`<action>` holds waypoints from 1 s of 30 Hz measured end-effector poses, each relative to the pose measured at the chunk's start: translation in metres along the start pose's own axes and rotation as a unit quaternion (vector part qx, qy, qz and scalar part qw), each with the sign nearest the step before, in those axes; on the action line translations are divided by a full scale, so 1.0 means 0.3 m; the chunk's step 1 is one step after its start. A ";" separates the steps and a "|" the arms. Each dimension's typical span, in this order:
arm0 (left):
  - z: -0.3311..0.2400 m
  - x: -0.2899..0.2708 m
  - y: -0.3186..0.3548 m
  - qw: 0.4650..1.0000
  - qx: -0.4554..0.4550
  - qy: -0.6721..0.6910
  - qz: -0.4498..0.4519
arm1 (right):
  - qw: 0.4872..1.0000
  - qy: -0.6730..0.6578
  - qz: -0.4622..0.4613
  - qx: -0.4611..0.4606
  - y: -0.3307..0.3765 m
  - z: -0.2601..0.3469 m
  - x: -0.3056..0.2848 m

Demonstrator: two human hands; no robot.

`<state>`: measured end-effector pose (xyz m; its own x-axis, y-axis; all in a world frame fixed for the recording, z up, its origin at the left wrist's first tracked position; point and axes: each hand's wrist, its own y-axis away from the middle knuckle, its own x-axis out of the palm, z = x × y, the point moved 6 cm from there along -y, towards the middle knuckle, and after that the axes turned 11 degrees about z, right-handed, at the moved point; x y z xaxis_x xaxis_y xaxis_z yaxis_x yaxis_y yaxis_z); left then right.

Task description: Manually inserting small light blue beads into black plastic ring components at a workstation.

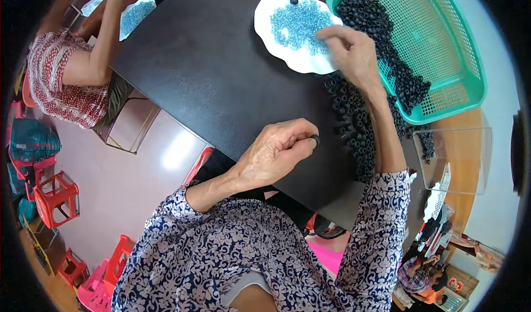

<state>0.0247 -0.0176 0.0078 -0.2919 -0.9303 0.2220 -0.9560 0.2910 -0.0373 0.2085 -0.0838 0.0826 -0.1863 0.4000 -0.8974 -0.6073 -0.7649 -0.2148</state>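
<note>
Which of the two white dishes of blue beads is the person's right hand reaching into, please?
The near white dish beside the green basket: the right hand rests on its rim. The other dish lies far across the table by a co-worker.

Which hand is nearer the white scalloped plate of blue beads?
Right. The right hand reaches over the white scalloped plate; the left hand is nearer the body, pinching a black ring.

plate left of basket, on table
</note>
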 end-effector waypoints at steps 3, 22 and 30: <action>-0.015 0.001 0.001 1.000 -0.002 -0.008 0.004 | 0.993 -0.009 0.015 0.115 0.022 -0.042 -0.023; -0.032 0.009 -0.007 0.999 -0.025 -0.016 0.025 | 0.985 0.129 0.065 -0.089 0.009 0.031 0.048; -0.028 0.011 -0.009 0.998 -0.039 -0.032 0.024 | 0.969 0.209 0.042 -0.121 -0.006 0.064 0.051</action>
<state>0.0266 -0.0196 0.0169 -0.3409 -0.9265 0.1593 -0.9364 0.3497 0.0299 0.1919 -0.0667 0.0767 0.1334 0.1295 -0.9826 -0.3951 -0.9023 -0.1725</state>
